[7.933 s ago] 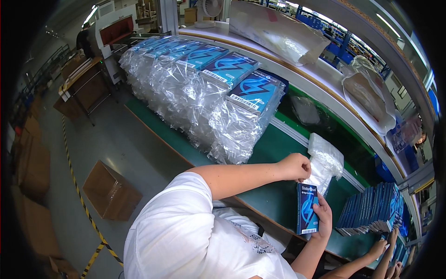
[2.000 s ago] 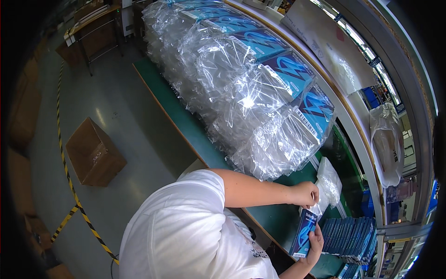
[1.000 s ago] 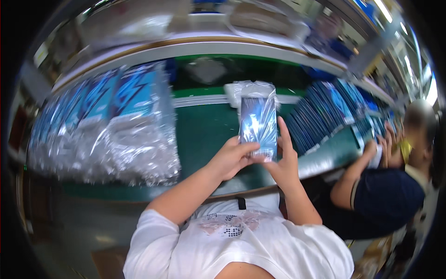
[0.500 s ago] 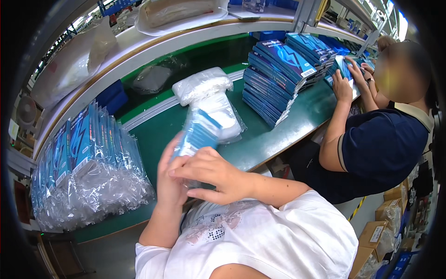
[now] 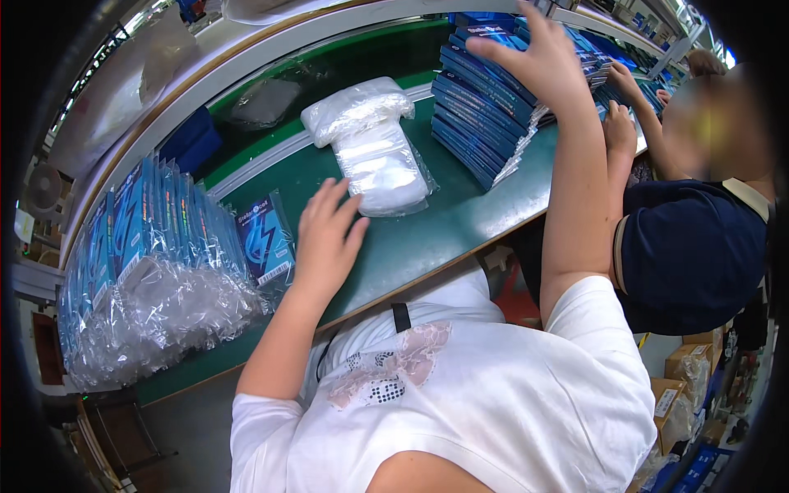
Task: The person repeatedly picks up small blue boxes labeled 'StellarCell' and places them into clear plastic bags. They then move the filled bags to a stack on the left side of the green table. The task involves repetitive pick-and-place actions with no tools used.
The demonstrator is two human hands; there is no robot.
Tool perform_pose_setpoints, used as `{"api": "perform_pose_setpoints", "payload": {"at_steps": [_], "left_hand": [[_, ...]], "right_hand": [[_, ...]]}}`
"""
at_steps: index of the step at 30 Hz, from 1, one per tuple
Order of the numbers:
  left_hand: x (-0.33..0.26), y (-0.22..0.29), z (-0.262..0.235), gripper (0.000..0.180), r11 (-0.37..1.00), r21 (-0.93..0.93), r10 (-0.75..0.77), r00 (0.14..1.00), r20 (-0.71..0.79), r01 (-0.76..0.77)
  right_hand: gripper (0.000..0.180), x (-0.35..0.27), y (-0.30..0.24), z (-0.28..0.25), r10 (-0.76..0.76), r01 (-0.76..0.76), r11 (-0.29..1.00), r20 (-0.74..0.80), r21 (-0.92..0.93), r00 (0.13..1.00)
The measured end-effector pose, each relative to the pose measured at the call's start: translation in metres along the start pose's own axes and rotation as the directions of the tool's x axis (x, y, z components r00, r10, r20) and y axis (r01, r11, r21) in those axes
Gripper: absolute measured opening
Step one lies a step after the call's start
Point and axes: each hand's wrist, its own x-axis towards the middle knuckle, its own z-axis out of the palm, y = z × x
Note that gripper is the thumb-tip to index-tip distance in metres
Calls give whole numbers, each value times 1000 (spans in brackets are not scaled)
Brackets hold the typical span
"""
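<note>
My left hand (image 5: 327,234) is open over the green table, fingers spread, just right of a blue flat box in a clear plastic bag (image 5: 265,238). That bagged box lies against the right end of a row of bagged blue boxes (image 5: 136,226), whose loose bag ends bunch toward me. My right hand (image 5: 538,62) reaches far to the right, open with thumb and fingers apart, over a tall stack of unbagged blue boxes (image 5: 481,111). Between my hands lies a pile of clear plastic bags (image 5: 374,160), with a bunched bundle (image 5: 357,107) across its far end.
A co-worker in a dark blue shirt (image 5: 690,255) works at the right, hands near more blue boxes. A shelf edge (image 5: 246,62) runs along the back above the green table (image 5: 427,259). A blue bin (image 5: 191,141) stands behind the bagged row. Cardboard boxes (image 5: 667,398) sit at the lower right.
The bagged blue box left my hands and now lies by the row at the left. My right hand swung up and right to the stack; my left hand opened. The co-worker's hands shifted.
</note>
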Motion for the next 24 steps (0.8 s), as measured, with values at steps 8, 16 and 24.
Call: {"api": "perform_pose_setpoints", "payload": {"at_steps": [8, 16, 24], "left_hand": [[26, -16, 20, 25, 997, -41, 73, 995, 69, -71], [28, -4, 23, 23, 971, -241, -16, 997, -70, -1], [35, -8, 16, 24, 872, -485, -131, 987, -91, 71]], "right_hand": [[68, -26, -41, -21, -99, 181, 906, -225, 382, 969], [63, -121, -54, 15, -361, -751, -618, 764, 234, 535], [70, -165, -73, 57, -478, -832, -526, 747, 179, 463]]}}
